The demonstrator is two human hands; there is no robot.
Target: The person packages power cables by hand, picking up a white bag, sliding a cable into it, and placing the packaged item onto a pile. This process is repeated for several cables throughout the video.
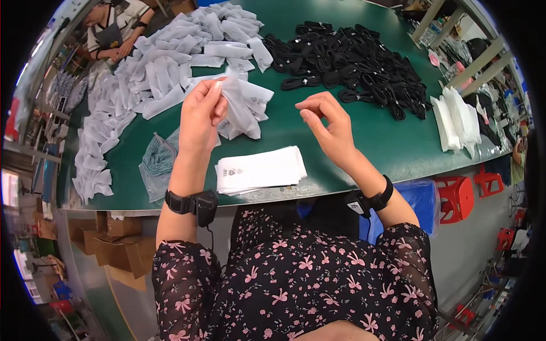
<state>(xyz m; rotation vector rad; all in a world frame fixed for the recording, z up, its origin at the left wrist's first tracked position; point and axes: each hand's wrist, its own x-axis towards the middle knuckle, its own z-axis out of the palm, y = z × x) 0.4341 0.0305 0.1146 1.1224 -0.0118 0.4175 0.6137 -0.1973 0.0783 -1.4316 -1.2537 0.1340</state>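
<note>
My left hand (200,113) pinches the top corner of a frosted white pouch (241,113), which hangs above the table with more pouches behind it. To its right, my right hand (330,128) is raised with fingers bent and thumb apart, and nothing shows in it. Between my forearms, near the table's front edge, lies a stack of flat white bags (261,170) with small dark print. A large heap of filled, frosted pouches (165,74) spreads over the left side. Coiled black cables (352,65) are piled beyond my right hand.
A clear bag with bluish-green contents (158,159) sits beside my left forearm on the green table (387,148). White packets (456,120) rest at the right edge. Another person (116,28) works at the far left. Red stools (455,199) and cardboard boxes (122,247) stand below.
</note>
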